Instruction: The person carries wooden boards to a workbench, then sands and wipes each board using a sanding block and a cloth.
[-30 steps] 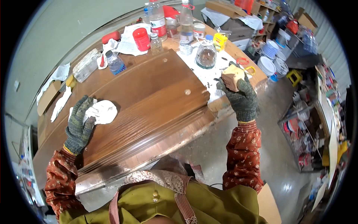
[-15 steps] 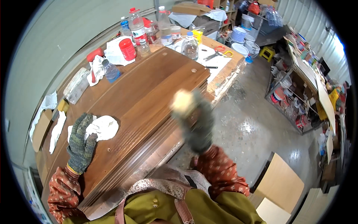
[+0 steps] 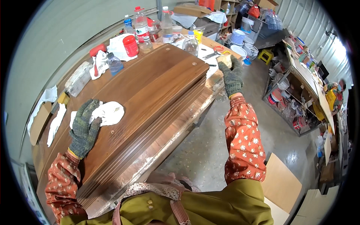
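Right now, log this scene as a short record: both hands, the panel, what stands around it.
left hand: gloved, fingers over a white cloth
right hand: gloved, holding a pale block
wooden panel: brown, grooved along its near side
behind panel: red jar, red-capped bottle
on floor: yellow stool

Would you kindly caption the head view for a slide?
Left gloved hand on a white cloth atop a brown wooden panel; right gloved hand holding a pale block.

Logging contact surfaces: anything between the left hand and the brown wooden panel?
Yes: a crumpled white cloth lies on the brown wooden panel, partly beneath the gloved left hand. How far it reaches under the palm is hidden.
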`<state>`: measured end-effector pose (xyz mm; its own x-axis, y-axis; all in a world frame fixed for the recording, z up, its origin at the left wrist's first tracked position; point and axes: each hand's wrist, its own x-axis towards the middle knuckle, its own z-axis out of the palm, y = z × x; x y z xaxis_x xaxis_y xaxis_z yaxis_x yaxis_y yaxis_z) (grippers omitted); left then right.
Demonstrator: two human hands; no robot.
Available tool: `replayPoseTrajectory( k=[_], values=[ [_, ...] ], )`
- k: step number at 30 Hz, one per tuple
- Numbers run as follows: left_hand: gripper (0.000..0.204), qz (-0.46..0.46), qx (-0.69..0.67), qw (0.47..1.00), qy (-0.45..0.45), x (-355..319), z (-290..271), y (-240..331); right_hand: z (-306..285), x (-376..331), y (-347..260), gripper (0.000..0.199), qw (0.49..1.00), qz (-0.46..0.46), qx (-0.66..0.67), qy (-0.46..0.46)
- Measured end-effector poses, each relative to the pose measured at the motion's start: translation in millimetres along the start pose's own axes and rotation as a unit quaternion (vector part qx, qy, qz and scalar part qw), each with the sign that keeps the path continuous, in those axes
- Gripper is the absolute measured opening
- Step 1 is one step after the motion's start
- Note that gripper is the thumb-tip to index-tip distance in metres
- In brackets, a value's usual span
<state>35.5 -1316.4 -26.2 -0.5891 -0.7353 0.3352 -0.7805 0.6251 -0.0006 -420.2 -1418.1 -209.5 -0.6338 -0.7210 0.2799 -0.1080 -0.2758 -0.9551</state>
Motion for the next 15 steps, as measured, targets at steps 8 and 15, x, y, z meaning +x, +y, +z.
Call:
replayPoseTrajectory(
  k=[8,15],
  values=[
    [0.035,-0.069,0.061,0.995,0.032,-11.1,-1.6,2.7,56.9,-119.6,-84.0,0.057,0.975,-0.193,-0.096,-0.061],
    [0.040,-0.177,0.070,0.981,0.030,-75.1,-35.9,11.6,124.2,-325.5,-191.6,0.063,0.864,-0.399,0.036,-0.306]
  ],
)
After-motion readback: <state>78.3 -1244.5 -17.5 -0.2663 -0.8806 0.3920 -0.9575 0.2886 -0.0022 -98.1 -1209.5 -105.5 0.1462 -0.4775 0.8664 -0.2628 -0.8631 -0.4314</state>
